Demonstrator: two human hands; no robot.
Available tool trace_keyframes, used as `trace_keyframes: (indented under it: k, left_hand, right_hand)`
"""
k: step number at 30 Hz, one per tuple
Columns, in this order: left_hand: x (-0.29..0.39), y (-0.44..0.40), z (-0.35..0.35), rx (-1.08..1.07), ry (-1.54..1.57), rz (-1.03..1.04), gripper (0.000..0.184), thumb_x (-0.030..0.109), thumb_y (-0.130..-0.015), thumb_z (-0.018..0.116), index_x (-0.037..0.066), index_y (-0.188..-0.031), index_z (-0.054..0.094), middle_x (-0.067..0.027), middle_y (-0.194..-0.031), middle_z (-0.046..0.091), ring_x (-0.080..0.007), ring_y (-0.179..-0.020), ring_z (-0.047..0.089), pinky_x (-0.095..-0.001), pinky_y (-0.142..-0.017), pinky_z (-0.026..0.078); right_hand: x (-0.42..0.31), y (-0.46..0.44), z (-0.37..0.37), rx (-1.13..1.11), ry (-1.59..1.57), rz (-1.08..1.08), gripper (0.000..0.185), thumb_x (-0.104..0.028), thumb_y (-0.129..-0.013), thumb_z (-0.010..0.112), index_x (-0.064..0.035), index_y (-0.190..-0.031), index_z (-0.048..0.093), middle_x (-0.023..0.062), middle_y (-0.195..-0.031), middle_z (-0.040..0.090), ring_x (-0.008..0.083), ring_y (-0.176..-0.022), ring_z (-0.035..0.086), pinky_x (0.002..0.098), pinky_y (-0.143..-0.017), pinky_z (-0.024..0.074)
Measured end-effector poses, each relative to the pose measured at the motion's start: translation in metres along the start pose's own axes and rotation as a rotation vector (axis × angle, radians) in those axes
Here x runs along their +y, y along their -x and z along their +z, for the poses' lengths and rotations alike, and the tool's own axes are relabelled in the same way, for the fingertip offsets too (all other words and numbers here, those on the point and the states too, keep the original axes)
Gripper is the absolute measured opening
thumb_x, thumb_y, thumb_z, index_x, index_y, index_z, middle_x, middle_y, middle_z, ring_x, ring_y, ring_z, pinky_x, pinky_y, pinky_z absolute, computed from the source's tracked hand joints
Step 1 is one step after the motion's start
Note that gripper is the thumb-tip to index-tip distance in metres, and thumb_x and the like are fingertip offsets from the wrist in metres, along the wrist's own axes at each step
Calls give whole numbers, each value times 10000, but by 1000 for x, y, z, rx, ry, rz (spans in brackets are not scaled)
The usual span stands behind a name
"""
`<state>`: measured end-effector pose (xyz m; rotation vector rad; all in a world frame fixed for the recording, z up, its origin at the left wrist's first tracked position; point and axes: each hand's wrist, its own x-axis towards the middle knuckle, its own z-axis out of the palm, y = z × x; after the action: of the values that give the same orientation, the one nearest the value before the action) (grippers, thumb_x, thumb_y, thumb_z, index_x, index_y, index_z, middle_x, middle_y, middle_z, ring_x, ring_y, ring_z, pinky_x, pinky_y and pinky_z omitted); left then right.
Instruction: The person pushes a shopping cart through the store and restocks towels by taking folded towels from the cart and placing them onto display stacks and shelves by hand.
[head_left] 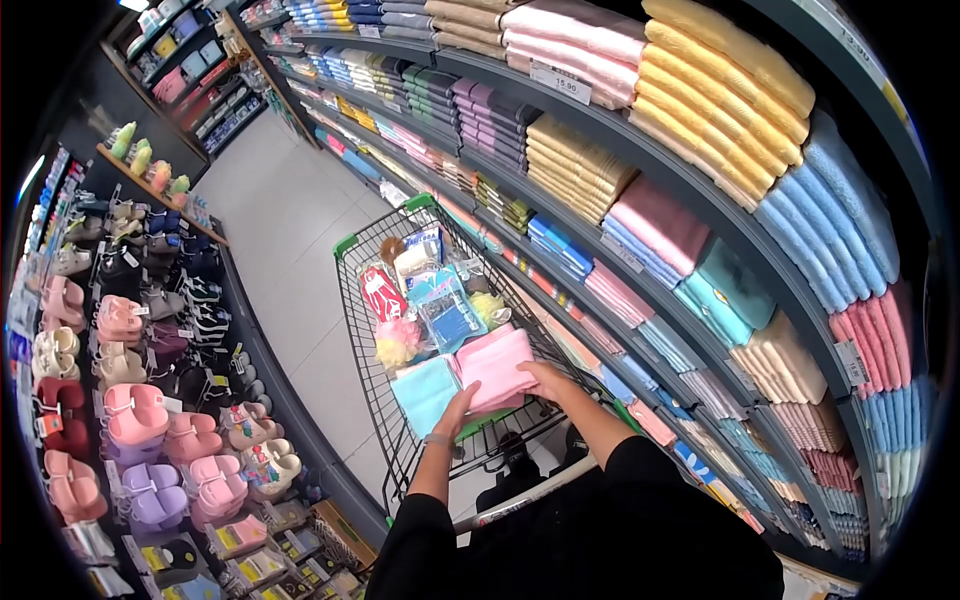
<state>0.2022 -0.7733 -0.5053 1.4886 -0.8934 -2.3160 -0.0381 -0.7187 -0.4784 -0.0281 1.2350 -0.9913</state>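
Note:
Inside the shopping cart, a folded pink towel lies beside a folded light blue towel. My left hand is at the near left edge of the pink towel, fingers closed on it. On the towel's right side, my right hand grips the edge. Farther forward in the cart are a blue package, a red and white package, a pink and yellow bath puff and a yellowish puff.
Shelves of folded towels run along the right. A rack of slippers and clogs stands on the left. Between them, a grey tiled floor leads forward to more shelving.

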Motion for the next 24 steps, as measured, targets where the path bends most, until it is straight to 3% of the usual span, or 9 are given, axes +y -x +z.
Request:
trace_keyframes:
  k: [2, 5, 8, 9, 12, 13, 15, 18, 24]
  left_hand:
    - [2, 6, -13, 162, -277, 69, 695, 566, -893, 566, 34, -1327, 463, -147, -1265, 551, -281, -1165, 529, -445, -973, 429]
    - [3, 28, -18, -62, 52, 60, 665, 570, -926, 511, 23, -1304, 471, -162, -1239, 591, -300, -1143, 566, -432, -959, 458]
    - [32, 81, 27, -483, 489, 1, 713, 574, -926, 501, 9, -1353, 419, -238, -1353, 520, -414, -1243, 507, -484, -1005, 441]
    - [37, 92, 41, -586, 580, 69, 675, 470, -940, 545, 2, -1396, 373, -226, -1364, 511, -399, -1245, 507, -499, -1023, 431]
    - [68, 115, 93, -331, 477, 322, 615, 148, -876, 628, -14, -1402, 353, -176, -1327, 532, -337, -1168, 567, -475, -996, 477]
    - [76, 111, 96, -341, 447, 289, 627, 113, -856, 628, -11, -1406, 355, -173, -1336, 519, -336, -1186, 551, -474, -1013, 464]
    - [92, 105, 103, -349, 390, 234, 658, 42, -816, 629, -6, -1414, 358, -168, -1352, 495, -335, -1222, 518, -473, -1046, 437]
    - [127, 114, 135, -439, 207, 279, 643, 24, -790, 647, -28, -1381, 398, -152, -1303, 532, -296, -1169, 555, -409, -994, 478]
    - [190, 102, 214, -462, -102, 374, 568, 82, -829, 673, -38, -1338, 454, -110, -1215, 590, -205, -1085, 594, -334, -953, 487]
  right_hand:
    - [-15, 24, 19, -35, 12, -103, 454, -158, -847, 657, -9, -1256, 528, 131, -1096, 632, 219, -961, 635, 358, -806, 543]
    - [-25, 63, 37, -38, 157, -361, 517, -145, -827, 659, -7, -1295, 490, 114, -1141, 622, 188, -971, 630, 311, -858, 518]
    - [-16, 125, 45, -65, 53, -551, 544, -137, -827, 682, 24, -1302, 472, 104, -1160, 607, 167, -1016, 594, 304, -891, 496]
    - [-10, 146, 48, -37, 55, -575, 528, -96, -834, 681, 31, -1307, 483, 109, -1189, 604, 175, -1056, 591, 310, -923, 486]
    - [-3, 190, 40, -133, -21, -580, 585, -122, -840, 700, 15, -1351, 450, 99, -1277, 560, 201, -1181, 530, 365, -1022, 421]
    - [-7, 199, 34, -203, -205, -602, 606, -139, -842, 708, 5, -1365, 438, 97, -1294, 550, 210, -1221, 506, 382, -1053, 392]
    - [-30, 195, -7, -341, -419, -427, 697, -403, -883, 634, -36, -1416, 376, 146, -1412, 471, 276, -1278, 466, 442, -1103, 319]
    - [-67, 219, -48, -535, -525, -377, 688, -519, -924, 543, -64, -1418, 396, 157, -1392, 496, 286, -1284, 467, 504, -1064, 345]
    - [-123, 254, -78, -237, -117, -399, 545, -193, -910, 640, -20, -1385, 438, 118, -1298, 565, 207, -1166, 574, 358, -991, 462]
